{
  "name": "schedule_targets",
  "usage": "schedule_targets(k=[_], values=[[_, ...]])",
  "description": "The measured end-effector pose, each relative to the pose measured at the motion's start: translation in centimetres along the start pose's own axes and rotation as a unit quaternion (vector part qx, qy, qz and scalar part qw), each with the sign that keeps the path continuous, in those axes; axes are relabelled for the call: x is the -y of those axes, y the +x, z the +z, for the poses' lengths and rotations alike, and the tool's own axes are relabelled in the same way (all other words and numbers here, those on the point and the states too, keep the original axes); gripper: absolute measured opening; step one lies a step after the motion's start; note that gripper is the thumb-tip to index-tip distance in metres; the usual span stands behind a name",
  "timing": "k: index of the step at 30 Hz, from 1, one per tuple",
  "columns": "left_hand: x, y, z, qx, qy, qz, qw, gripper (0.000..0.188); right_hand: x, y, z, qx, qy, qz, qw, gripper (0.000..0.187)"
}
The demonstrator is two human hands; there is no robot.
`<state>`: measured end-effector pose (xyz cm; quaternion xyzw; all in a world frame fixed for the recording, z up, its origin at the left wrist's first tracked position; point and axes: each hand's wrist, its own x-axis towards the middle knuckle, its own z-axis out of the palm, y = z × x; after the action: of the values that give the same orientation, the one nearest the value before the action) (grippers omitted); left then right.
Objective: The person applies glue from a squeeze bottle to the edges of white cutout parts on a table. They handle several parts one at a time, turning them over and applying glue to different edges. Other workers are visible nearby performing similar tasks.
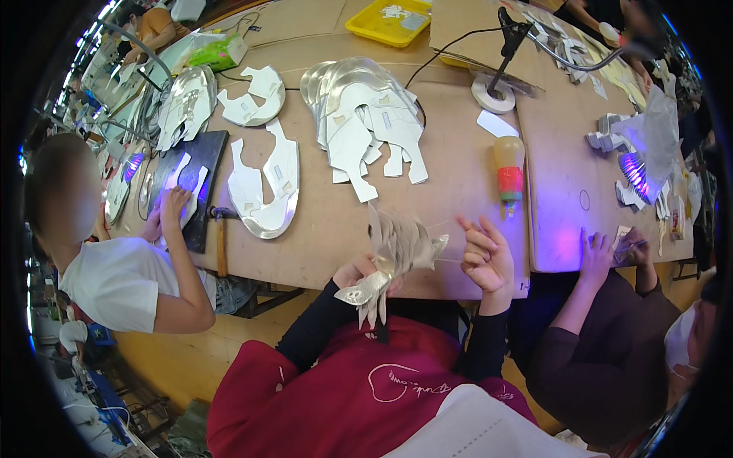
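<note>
My left hand (356,272) is closed round a bundle of silvery cut pieces (403,243), held up over the table's near edge. The pieces fan out above and below the fingers. Just to the right, my right hand (489,261) is raised with its fingers curled, apart from the bundle. Faint thin thread seems to run from the bundle to these fingers. Beyond the bundle lies a stack of white and silver shoe-upper pieces (365,114). Closer to the left, a U-shaped white upper piece (282,183) with a silver rim rests flat.
A glue bottle (509,172) with a red band stands right of centre. Behind it are a lamp stand (500,72) and a tape roll (492,95). A hammer (221,240) lies left, beside a dark board (206,153). Co-workers sit on both sides; a yellow tray (374,30) is at the back.
</note>
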<state>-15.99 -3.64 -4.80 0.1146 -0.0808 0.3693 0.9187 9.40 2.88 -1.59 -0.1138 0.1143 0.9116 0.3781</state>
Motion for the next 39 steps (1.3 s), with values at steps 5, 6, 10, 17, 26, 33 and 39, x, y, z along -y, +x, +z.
schedule_targets(k=[5,6,10,17,26,33,39], values=[[-0.1,1.4,0.9,-0.358,0.178,0.003,0.917,0.066,0.7,-1.0,1.3,-0.020,-0.272,-0.320,0.907,0.025],[0.1,2.0,1.2,-0.385,0.218,-0.002,0.897,0.064,0.6,-1.4,1.7,0.085,-0.358,-0.339,0.866,0.026],[0.5,3.3,2.6,-0.347,0.313,-0.078,0.881,0.064,-1.2,-2.6,3.0,0.119,-0.634,-0.207,0.735,0.023],[0.5,2.2,1.5,-0.225,0.369,-0.170,0.886,0.069,-0.2,-0.2,2.7,-0.044,-0.461,-0.405,0.788,0.021],[-0.5,-1.7,0.0,-0.342,0.171,0.090,0.920,0.065,3.5,-2.5,-1.1,-0.198,-0.795,-0.446,0.360,0.020],[-2.0,6.5,2.8,-0.362,0.340,0.171,0.851,0.049,3.6,-5.0,0.9,-0.341,-0.818,-0.333,0.323,0.025],[-5.1,15.3,-1.4,-0.293,0.310,0.108,0.898,0.035,7.5,3.0,1.7,-0.349,-0.803,-0.430,0.219,0.045]])
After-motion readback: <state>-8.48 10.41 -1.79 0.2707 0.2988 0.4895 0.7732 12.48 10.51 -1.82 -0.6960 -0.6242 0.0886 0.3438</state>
